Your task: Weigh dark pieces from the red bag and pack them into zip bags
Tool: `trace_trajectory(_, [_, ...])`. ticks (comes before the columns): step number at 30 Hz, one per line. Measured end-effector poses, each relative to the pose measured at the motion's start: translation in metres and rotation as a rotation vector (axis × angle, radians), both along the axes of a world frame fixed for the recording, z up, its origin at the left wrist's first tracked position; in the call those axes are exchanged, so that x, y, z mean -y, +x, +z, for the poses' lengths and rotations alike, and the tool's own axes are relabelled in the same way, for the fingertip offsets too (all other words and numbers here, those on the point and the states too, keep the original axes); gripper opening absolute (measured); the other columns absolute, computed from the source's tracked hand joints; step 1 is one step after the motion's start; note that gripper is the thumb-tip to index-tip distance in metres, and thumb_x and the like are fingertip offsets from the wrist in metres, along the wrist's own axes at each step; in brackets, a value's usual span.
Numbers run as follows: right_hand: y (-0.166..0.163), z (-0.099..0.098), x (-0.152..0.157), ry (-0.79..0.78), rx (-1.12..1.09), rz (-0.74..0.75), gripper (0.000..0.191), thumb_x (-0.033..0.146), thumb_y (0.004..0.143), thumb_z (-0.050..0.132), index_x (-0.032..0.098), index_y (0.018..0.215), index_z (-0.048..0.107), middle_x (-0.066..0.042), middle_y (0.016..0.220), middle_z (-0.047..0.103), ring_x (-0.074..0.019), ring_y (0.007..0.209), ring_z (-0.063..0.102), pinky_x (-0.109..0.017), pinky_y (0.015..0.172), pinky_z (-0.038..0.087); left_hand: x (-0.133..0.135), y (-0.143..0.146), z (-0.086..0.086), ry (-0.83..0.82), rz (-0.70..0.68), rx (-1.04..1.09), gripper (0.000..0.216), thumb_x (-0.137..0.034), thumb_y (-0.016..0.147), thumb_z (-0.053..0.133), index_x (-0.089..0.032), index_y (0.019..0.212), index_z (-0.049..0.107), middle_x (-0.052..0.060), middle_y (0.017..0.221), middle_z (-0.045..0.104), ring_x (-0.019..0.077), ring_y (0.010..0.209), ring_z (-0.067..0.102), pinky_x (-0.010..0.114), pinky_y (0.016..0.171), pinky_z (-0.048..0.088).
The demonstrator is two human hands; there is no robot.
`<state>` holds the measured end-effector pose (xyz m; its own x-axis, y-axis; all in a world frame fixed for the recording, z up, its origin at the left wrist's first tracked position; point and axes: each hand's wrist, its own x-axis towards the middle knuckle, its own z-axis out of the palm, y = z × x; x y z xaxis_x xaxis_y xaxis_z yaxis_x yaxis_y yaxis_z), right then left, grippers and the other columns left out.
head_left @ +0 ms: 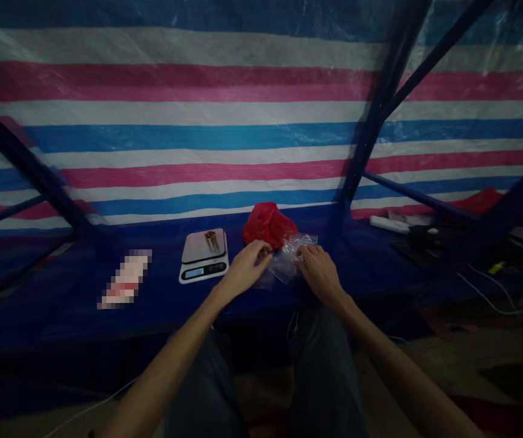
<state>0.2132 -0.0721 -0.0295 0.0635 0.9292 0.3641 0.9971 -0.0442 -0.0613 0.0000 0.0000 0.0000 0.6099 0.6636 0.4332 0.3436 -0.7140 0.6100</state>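
Observation:
My left hand (249, 265) is at the front of the red plastic bag (268, 226), its fingers and thumb curled towards each other; what lies between them is too dark and small to make out. My right hand (320, 271) has its fingers closed on the edge of a clear plastic bag (287, 263), one of several thin, crinkled ones lying between both hands. Left of my hands sits a white digital scale (204, 272) with a lit display. A small shiny metal cylinder (212, 239) with brownish contents on top rests on its plate.
A blurred-out pinkish paper (125, 278) lies to the left on the blue-covered table (161, 304). Blue metal posts (371, 131) rise at both sides before a striped tarp (207, 140). White and black items (421, 234) and a white cable (484, 295) are on the right.

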Motion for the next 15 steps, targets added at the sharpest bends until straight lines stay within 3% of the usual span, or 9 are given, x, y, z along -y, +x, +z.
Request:
trace_trajectory(3, [0.014,0.011,-0.024,-0.041,0.078,0.03,0.011,0.022,0.095,0.055,0.017,0.098,0.064,-0.012,0.105,0.066,-0.0274,0.098,0.057,-0.036,0.081,0.039,-0.01,0.031,-0.021,0.083,-0.022,-0.2,0.036,-0.035,0.09,0.064,-0.019,0.12,0.051,0.01,0.117,0.063,0.0243,0.108,0.061,0.039,0.094,0.05])
trace_trajectory(7, [0.028,0.011,-0.056,0.004,0.154,0.151,0.011,0.022,0.094,0.055,0.016,0.095,0.065,-0.013,0.101,0.064,-0.0275,0.095,0.055,-0.036,0.079,0.039,-0.019,0.046,-0.022,0.107,-0.007,-0.347,0.046,-0.027,0.086,0.067,-0.019,0.123,0.042,0.012,0.118,0.061,0.0276,0.11,0.062,0.04,0.091,0.051])
trace_trajectory(11, [0.036,0.022,-0.077,0.001,0.082,0.398,0.011,0.024,0.093,0.057,0.018,0.086,0.063,-0.01,0.092,0.064,-0.0238,0.084,0.055,-0.034,0.073,0.04,-0.023,0.042,-0.011,0.106,0.005,-0.303,0.038,-0.027,0.088,0.064,-0.018,0.116,0.04,0.012,0.112,0.061,0.0277,0.101,0.065,0.038,0.08,0.053])
trace_trajectory(15, [0.037,0.066,-0.082,0.083,-0.076,0.573,0.022,0.031,0.094,0.059,0.022,0.075,0.055,-0.003,0.075,0.058,-0.0195,0.07,0.054,-0.031,0.063,0.039,-0.031,0.024,0.02,0.141,0.169,-0.046,0.05,-0.05,0.087,0.065,-0.02,0.118,0.039,0.01,0.11,0.061,0.0275,0.096,0.065,0.039,0.072,0.054])
